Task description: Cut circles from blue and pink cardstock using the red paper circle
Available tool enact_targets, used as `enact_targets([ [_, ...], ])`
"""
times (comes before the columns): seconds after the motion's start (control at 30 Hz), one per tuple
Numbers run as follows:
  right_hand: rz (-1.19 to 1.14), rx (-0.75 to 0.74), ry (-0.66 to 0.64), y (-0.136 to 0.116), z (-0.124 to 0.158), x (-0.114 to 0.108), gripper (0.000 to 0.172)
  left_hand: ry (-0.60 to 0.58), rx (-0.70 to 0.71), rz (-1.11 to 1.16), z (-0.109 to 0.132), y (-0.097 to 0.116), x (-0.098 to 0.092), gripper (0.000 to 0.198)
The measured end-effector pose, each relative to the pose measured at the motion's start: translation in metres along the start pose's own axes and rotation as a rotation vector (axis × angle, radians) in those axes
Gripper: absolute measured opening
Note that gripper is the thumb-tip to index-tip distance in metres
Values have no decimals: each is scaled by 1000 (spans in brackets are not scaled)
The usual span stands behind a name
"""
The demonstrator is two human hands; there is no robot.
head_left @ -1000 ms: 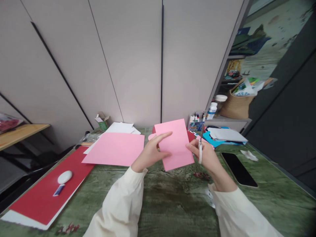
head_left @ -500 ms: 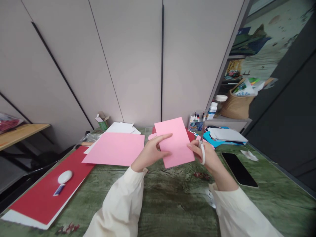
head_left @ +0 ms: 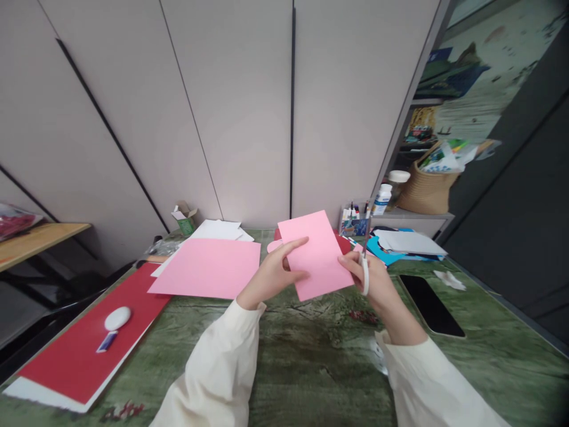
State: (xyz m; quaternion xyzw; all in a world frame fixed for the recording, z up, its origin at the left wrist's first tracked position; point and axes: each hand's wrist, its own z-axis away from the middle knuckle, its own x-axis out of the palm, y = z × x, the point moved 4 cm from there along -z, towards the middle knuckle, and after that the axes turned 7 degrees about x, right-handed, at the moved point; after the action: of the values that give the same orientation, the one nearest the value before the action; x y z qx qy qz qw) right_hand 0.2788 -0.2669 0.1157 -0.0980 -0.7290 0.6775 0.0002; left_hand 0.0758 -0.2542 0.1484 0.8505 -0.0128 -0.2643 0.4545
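Between my hands, above the table, is a small pink sheet of paper, tilted a little. My left hand grips its left side, with thumb and a finger lying over the front. At the right edge, my right hand pinches the sheet between thumb and fingers. White-handled scissors hang on that same hand, blades pointing up and away. Part of the left hand's fingers is hidden behind the paper. A larger pink sheet lies on the table to the left.
A red sheet at the left bears a white oval object and a small purple-and-white piece. To the right lies a black phone. Blue and white papers, a pen holder and a green box stand farther back.
The small pink sheet has turned slightly, its lower right corner shifting a little right and up. Both hands keep nearly the same place.
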Motion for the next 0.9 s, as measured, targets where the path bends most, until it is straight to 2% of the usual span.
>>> enact_targets([
  [0.17,-127,97,-120,5,0,4,30,-1,-25,6,-1,-7,0,61],
  [0.33,-128,109,-125,11,-2,5,28,-23,-26,48,-1,-8,-1,60],
  [0.57,-107,109,-134,15,-3,8,30,-29,-96,145,-3,-10,0,58],
  [0.7,-118,133,-118,14,-1,8,34,-19,-105,215,-4,-10,0,57],
  [0.9,-166,172,-175,7,3,9,33,-19,-125,386,-3,-13,3,57],
])
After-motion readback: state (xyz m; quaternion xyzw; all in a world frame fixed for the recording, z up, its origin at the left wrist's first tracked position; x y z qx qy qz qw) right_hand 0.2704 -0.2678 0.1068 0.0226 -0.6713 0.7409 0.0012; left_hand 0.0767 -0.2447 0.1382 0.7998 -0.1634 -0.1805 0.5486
